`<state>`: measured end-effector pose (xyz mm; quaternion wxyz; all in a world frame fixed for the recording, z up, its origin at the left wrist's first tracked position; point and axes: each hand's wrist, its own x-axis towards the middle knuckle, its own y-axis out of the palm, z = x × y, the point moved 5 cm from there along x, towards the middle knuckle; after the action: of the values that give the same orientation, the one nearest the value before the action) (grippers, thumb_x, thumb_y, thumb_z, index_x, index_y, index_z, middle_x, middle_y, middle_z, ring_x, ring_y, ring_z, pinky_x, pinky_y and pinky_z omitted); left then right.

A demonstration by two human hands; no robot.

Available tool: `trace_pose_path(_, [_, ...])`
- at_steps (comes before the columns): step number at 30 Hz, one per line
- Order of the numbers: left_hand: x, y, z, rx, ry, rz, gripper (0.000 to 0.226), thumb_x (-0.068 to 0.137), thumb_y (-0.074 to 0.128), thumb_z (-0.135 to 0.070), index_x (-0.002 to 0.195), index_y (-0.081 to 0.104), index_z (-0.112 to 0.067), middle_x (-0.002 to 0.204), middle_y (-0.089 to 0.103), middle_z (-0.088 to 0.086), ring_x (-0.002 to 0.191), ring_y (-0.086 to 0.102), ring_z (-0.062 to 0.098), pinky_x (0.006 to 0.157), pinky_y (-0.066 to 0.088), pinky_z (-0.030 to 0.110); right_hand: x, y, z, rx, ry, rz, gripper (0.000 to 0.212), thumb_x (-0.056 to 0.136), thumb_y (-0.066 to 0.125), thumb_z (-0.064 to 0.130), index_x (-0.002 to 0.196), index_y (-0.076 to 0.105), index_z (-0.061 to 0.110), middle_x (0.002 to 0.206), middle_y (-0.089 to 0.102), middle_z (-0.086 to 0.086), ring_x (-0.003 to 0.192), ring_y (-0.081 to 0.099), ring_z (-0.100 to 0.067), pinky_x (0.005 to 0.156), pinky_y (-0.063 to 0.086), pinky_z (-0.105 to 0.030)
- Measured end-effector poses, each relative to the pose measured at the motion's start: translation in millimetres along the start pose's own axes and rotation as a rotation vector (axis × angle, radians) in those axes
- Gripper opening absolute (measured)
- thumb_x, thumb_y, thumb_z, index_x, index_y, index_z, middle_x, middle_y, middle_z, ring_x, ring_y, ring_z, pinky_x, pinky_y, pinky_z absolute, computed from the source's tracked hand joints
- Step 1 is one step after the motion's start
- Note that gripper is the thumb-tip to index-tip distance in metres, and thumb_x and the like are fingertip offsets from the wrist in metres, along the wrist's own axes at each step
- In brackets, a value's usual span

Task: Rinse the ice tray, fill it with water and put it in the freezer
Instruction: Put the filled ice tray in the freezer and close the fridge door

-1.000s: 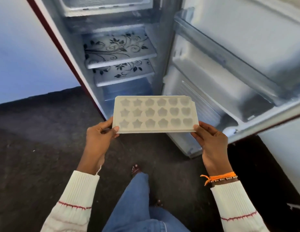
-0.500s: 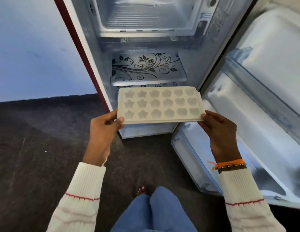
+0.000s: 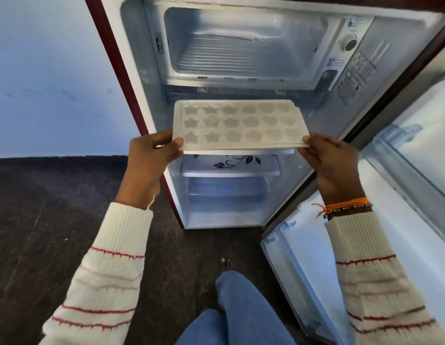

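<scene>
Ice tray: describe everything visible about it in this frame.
The ice tray is a pale, off-white rectangle that looks like plastic, with three rows of six moulded cavities: stars at left, rounder flower and heart shapes rightward. It is held roughly level in front of the open fridge, below the freezer compartment. The left hand and right hand pinch its short ends. Water inside cannot be confirmed.

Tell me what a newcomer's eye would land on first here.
First, the pale ice tray with star and flower moulds, held level at mid-frame, the left hand and right hand gripping its two short ends. Behind and above it the open freezer compartment gapes at the top of the fridge. The fridge door stands open at right, and an orange wrist thread catches the eye.
</scene>
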<state>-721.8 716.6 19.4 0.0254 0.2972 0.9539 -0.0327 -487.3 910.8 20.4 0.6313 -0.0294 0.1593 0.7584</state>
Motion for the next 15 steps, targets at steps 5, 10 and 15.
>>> trace_pose_path(5, [37,12,-13,-0.002,0.024,-0.011,0.030,0.086,0.061,-0.007,0.116,0.062,-0.003,0.093,0.068,-0.003,0.074,0.066,0.002,0.070,0.053,0.012,36,25,10,-0.011,-0.027,0.033,0.013,0.083,0.062,-0.003,0.073,0.062,0.005,0.062,0.067,-0.002,0.061,0.065,-0.009,0.063,0.055,-0.017])
trace_pose_path(10, [72,26,-19,-0.011,0.023,-0.035,0.029,0.090,0.056,-0.005,0.118,0.059,0.001,0.085,0.065,-0.003,0.071,0.061,0.002,0.069,0.052,0.009,67,45,14,0.023,-0.035,0.038,0.011,0.082,0.062,-0.005,0.072,0.060,0.000,0.072,0.062,-0.011,0.061,0.065,-0.013,0.065,0.057,-0.019])
trace_pose_path(15, [104,38,-22,-0.053,0.034,-0.056,0.029,0.091,0.053,-0.001,0.119,0.058,0.004,0.088,0.063,0.000,0.072,0.060,0.003,0.067,0.051,0.008,94,64,18,0.039,-0.039,0.053,0.015,0.082,0.059,-0.010,0.071,0.058,0.000,0.070,0.060,-0.009,0.061,0.062,-0.011,0.060,0.057,-0.018])
